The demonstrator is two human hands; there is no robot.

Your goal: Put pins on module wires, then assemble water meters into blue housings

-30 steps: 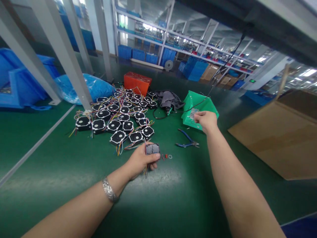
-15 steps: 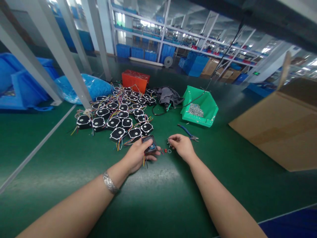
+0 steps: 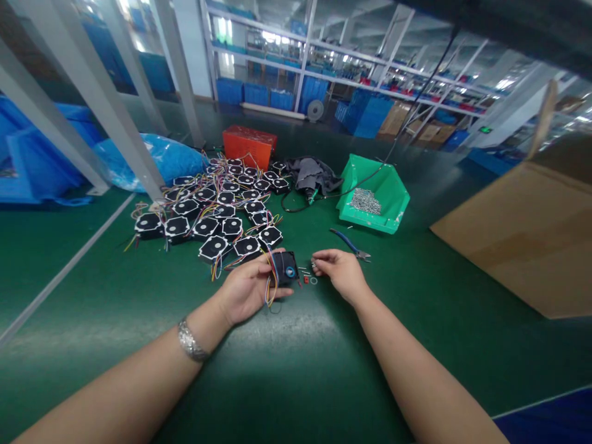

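Note:
My left hand (image 3: 247,287), a silver bracelet on its wrist, supports a black motor housing (image 3: 283,266) with a blue ring at its centre and coloured wires (image 3: 272,290) hanging down. Its thumb lies along the near side, fingers beneath. Beside it, my right hand (image 3: 341,273) pinches several small silver screws (image 3: 314,264) between thumb and fingertips. On the green surface between the hands are loose screws (image 3: 304,271), a small red piece (image 3: 306,280) and a thin pale ring (image 3: 314,281).
Many black-and-white motors (image 3: 213,247) with wires crowd the left. Behind stand an orange box (image 3: 250,147) and a dark cloth (image 3: 312,176) around a cabled tool (image 3: 313,196). Right are blue-handled pliers (image 3: 345,238), a green bin (image 3: 396,203) of screws and a cardboard box (image 3: 513,240).
The housing has turned in my left hand and its wires now cross its near side; the thumb has moved off its top. Screws now show between the hands. My right hand has barely moved.

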